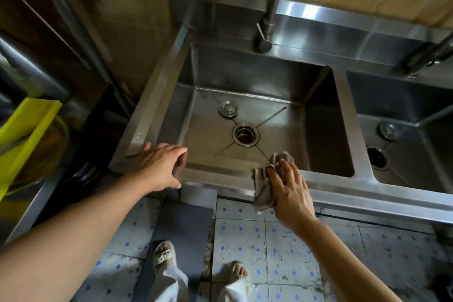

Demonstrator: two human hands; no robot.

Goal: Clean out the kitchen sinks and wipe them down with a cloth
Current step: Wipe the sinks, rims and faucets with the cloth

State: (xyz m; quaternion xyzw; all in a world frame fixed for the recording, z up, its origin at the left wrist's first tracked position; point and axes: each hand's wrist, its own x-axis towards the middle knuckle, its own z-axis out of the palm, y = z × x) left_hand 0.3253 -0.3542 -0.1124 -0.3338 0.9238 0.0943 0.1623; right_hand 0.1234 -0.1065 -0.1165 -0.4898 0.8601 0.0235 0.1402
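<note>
From left: a yellow plastic bin stands beside the stainless-steel sink unit. The left hand, fingers straight, rests on the near left corner of the rim of the left square steel basin, whose round drain lies open with a round metal stopper just behind it. The right hand presses a crumpled grey-brown cloth against the front rim, fingers spread. The right steel basin adjoins.
</note>
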